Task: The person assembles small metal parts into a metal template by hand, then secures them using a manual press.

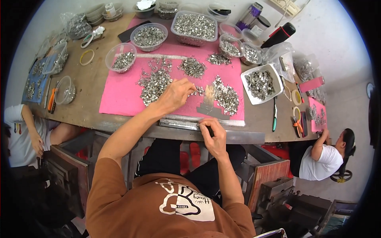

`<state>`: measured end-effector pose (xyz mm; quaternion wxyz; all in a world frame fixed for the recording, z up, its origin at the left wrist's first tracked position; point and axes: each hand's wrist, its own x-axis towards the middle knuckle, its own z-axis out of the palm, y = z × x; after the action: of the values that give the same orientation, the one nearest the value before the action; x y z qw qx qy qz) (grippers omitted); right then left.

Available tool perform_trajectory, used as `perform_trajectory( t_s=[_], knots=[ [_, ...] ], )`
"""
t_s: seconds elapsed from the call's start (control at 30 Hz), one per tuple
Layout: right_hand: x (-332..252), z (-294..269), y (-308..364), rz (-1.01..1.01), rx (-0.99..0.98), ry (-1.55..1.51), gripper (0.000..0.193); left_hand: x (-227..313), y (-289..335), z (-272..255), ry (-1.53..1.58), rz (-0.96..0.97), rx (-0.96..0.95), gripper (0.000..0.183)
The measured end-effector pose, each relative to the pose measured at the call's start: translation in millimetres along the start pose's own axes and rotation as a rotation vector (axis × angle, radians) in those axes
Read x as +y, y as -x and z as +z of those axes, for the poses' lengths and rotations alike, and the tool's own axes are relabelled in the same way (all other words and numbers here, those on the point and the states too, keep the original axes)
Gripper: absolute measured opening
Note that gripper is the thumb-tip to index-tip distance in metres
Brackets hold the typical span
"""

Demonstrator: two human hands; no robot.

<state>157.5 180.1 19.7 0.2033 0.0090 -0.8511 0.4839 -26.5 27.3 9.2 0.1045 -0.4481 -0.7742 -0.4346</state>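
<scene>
Here at the near edge of the pink mat point(119, 95) lies the metal strip point(178, 124), long and narrow, and the right hand point(214, 139) is at its right end, fingers curled in; whether they grip the strip or only rest there, I can't tell. Over the middle of the mat comes the left hand point(177, 95), fingertips bunched together just beside a few loose metal bits, and I can't make out whether one is pinched between them. Look at the mat itself: a big heap of small silvery pieces point(152, 88) on its left half, a smaller mound point(192, 67) toward its far side, another heap point(227, 97) on its right, and between hand and right-hand heap a bundle of thin tan sticks point(209, 94), with a flat grey piece point(212, 111) on its near side. At the mat's far edge sits a filled rectangular tub point(194, 41); beyond its right edge, a white dish point(277, 86) of pieces and orange-handled pliers point(297, 123). Well out to the mat's left and right, two co-workers in white tops sit at the table.
</scene>
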Motion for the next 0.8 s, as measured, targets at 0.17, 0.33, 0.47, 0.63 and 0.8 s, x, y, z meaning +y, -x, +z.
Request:
perform_trajectory(
  t_s=[0.17, 0.33, 0.47, 0.63, 0.8],
  knots=[
    [5.6, 6.5, 6.1, -0.042, 0.047, 0.044, 0.004, 21.5, 19.0, -4.1, -0.073, 0.037, -0.044, 0.008],
    [1.8, 6.9, 5.9, -0.143, 0.043, 0.159, 0.011, 23.0, 34.2, -2.0, 0.020, 0.002, -0.081, 0.008],
    [1.1, 5.4, 4.1, -0.261, 0.035, 0.301, 0.015, 15.7, 38.4, 0.1, -0.016, 0.040, -0.132, 0.006],
    [7.5, -0.5, -0.8, -0.293, -0.001, 0.302, 0.016, 13.8, 37.2, -1.4, -0.016, 0.043, -0.136, 0.003],
    [1.8, -9.6, -10.2, -0.414, -0.103, 0.417, 0.019, 16.4, 33.4, -0.5, -0.081, 0.039, -0.113, 0.006]
  ],
)
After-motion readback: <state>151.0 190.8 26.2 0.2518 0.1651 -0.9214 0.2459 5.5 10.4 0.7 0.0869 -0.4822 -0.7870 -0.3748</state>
